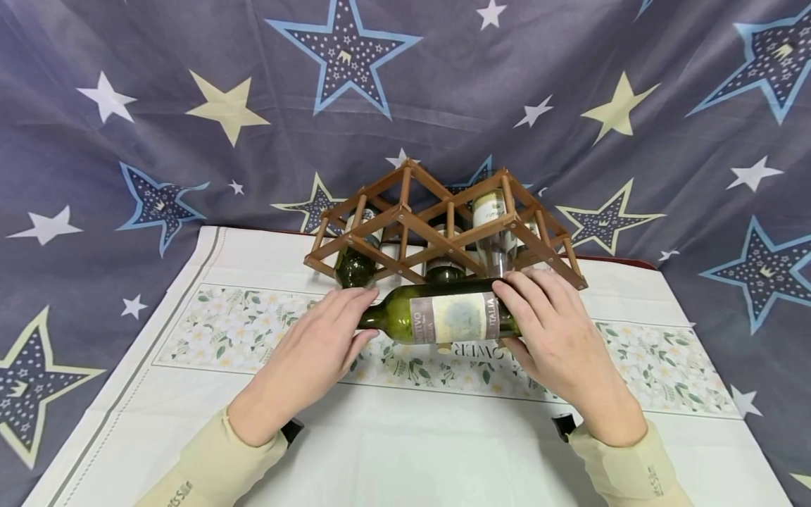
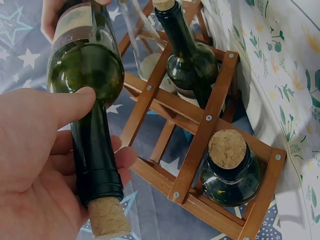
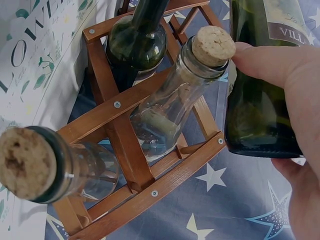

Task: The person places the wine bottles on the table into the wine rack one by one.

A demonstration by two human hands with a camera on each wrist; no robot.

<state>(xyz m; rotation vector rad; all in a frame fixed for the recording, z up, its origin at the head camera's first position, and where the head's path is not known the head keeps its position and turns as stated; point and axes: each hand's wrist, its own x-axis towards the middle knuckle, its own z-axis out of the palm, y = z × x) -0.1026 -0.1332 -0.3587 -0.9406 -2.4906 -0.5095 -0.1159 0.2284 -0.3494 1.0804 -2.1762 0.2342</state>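
A green wine bottle [image 1: 450, 313] with a cream and grey-brown label lies level between my two hands, in front of the wooden rack [image 1: 405, 211]. My left hand [image 1: 317, 338] holds it by the neck. In the left wrist view, the thumb lies at the bottle's shoulder, fingers behind the neck, and the cork [image 2: 107, 217] sticks out past them. At the other end, my right hand [image 1: 557, 324] grips the bottle near its base [image 3: 260, 135]. The right wrist view shows thumb and fingers on opposite sides of the glass.
Corked bottles sit in the rack: a green one [image 1: 355, 267] at left, another green one [image 1: 445, 271] in the middle, a clear one [image 1: 497, 253] and a further clear one [image 3: 95, 170] at right. A floral-banded white cloth [image 1: 405, 436] covers the table; a starry curtain [image 1: 443, 91] hangs behind.
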